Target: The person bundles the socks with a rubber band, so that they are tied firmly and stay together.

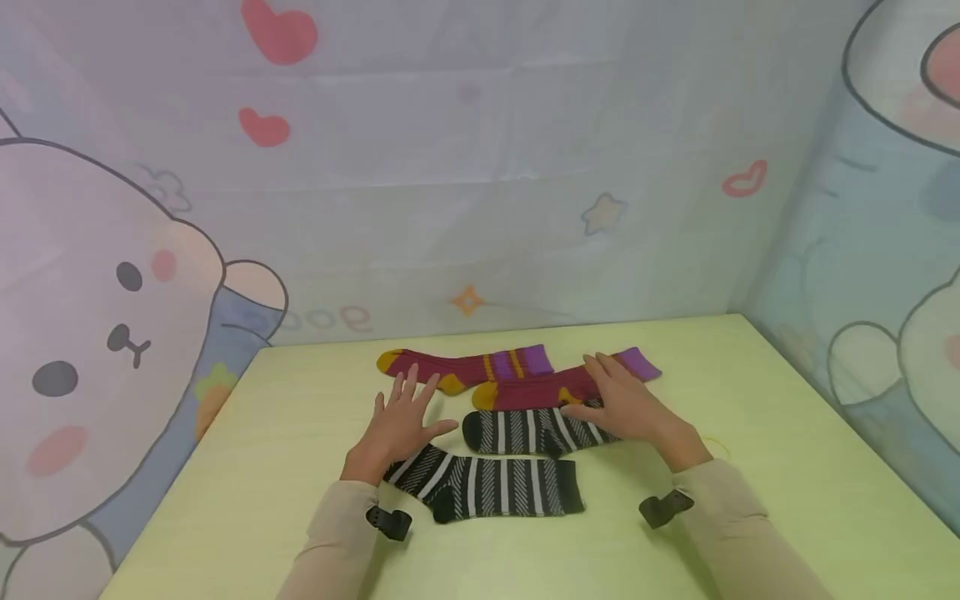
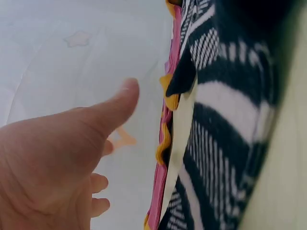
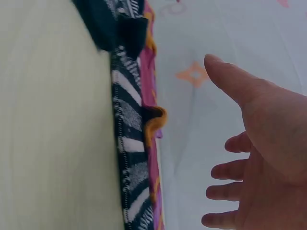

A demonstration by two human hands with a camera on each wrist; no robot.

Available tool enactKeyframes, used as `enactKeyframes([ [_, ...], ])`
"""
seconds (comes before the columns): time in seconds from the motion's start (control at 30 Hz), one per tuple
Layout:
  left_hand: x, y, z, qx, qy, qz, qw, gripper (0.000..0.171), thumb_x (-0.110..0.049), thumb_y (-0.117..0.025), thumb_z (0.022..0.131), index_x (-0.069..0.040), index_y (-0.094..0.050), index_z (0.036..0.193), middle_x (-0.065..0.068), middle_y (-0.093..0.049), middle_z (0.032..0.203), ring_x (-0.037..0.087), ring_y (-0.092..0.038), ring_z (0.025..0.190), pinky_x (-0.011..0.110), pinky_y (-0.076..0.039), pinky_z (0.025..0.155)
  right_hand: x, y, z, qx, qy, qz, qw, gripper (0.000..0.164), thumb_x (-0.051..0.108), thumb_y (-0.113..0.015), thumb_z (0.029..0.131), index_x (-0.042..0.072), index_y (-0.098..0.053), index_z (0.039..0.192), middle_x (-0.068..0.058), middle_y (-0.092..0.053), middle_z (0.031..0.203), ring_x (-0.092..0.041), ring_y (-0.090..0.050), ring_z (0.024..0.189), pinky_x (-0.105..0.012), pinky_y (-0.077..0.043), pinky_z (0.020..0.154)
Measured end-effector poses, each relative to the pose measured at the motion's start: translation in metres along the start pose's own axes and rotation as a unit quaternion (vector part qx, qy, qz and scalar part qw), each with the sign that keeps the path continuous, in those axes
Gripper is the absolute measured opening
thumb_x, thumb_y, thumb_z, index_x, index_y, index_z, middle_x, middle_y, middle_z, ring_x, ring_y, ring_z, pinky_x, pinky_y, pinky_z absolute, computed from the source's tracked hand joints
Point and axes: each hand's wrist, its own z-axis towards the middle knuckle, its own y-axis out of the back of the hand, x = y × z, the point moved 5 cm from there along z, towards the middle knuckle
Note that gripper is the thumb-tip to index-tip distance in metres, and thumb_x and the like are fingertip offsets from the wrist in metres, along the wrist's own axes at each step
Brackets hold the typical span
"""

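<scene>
Two maroon socks with mustard toes and heels and purple cuffs lie toward the back of the table: the left one (image 1: 442,365) and the right one (image 1: 532,393). In front are two black-and-white striped socks, one (image 1: 517,433) just below the maroon pair and the other (image 1: 510,487) nearest the front. My left hand (image 1: 401,425) hovers with spread fingers over the toe end of the front striped sock. Above the right ends of the other striped sock and the right maroon sock is my right hand (image 1: 626,402), fingers extended. Both hands hold nothing; in the wrist views they appear apart from the socks.
The socks lie on a pale yellow-green table (image 1: 810,500). A printed cloth backdrop (image 1: 450,208) with cartoon bears and hearts stands behind and at both sides. A thin yellow loop (image 1: 718,446) lies right of the right wrist.
</scene>
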Motion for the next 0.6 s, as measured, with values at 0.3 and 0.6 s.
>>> enactKeyframes([
  [0.3, 0.015, 0.002, -0.010, 0.047, 0.016, -0.023, 0.9985, 0.081, -0.044, -0.069, 0.093, -0.003, -0.036, 0.154, 0.031, -0.028, 0.154, 0.048, -0.031, 0.140, 0.063, -0.034, 0.106, 0.012, -0.009, -0.006, 0.056, 0.012, 0.054, 0.997, 0.095, 0.057, -0.067, 0.090, -0.007, -0.033, 0.151, -0.032, -0.034, 0.151, -0.051, -0.028, 0.141, -0.062, -0.033, 0.107],
  [0.6, 0.021, 0.009, -0.016, 0.096, 0.015, -0.050, 0.9940, 0.066, -0.028, -0.072, 0.094, 0.003, -0.045, 0.146, 0.027, -0.045, 0.128, 0.040, -0.047, 0.119, 0.054, -0.044, 0.096, 0.025, -0.016, -0.011, 0.162, 0.048, 0.092, 0.981, 0.052, 0.039, -0.076, 0.088, -0.005, -0.059, 0.109, -0.001, -0.052, 0.079, -0.013, -0.047, 0.070, -0.033, -0.040, 0.064],
])
